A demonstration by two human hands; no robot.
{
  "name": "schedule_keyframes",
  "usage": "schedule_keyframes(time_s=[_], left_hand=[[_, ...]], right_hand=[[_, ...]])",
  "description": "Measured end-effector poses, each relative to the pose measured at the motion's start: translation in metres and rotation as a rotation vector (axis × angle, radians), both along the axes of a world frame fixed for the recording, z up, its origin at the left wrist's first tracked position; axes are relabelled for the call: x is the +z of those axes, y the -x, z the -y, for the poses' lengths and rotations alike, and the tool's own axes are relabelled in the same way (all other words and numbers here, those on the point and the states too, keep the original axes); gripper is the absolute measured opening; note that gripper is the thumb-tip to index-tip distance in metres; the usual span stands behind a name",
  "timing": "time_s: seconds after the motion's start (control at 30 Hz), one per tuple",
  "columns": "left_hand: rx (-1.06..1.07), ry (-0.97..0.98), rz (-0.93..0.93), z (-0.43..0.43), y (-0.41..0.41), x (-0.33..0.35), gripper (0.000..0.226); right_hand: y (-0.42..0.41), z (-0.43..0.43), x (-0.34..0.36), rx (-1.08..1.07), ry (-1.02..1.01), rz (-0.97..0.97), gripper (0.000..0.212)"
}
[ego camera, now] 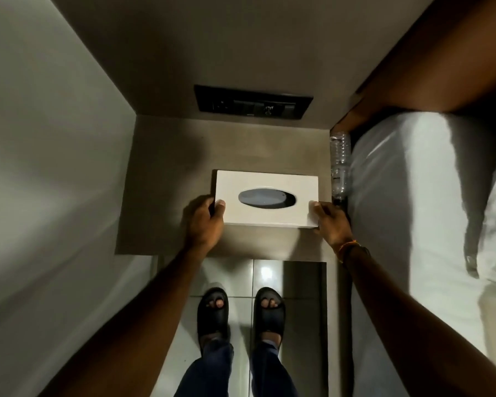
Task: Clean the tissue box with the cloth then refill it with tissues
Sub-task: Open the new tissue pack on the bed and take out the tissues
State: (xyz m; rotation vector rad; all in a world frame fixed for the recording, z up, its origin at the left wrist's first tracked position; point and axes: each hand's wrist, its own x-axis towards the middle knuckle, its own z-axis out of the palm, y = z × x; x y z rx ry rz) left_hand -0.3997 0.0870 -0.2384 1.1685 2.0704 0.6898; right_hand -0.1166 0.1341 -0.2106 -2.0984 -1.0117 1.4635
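A white rectangular tissue box [269, 216] with a dark oval slot on top sits on the grey bedside shelf [166, 167]. No tissue shows through the slot. My left hand [205, 224] grips the box's left end, thumb on top. At the right end my right hand [331, 223] holds it the same way. No cloth and no spare tissues are in view.
A black switch and socket panel [252, 102] is on the wall behind the shelf. A clear plastic bottle [340, 164] lies between the shelf and the bed with white sheets [407, 196] on the right. A wall closes the left side. My sandalled feet stand on pale tiles below.
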Motion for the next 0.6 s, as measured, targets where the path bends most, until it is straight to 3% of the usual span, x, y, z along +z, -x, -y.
schedule_keyframes(time_s=[0.17, 0.43, 0.6], left_hand=[[0.108, 0.061, 0.171, -0.011, 0.001, -0.007, 0.025], [0.193, 0.164, 0.176, -0.015, 0.001, -0.013, 0.024], [0.226, 0.190, 0.158, -0.020, -0.002, -0.015, 0.019]], right_hand=[[-0.001, -0.008, -0.012, -0.056, -0.019, -0.008, 0.033], [-0.003, -0.006, -0.019, -0.142, -0.059, -0.019, 0.026], [-0.007, -0.015, -0.015, -0.174, 0.060, -0.084, 0.010]])
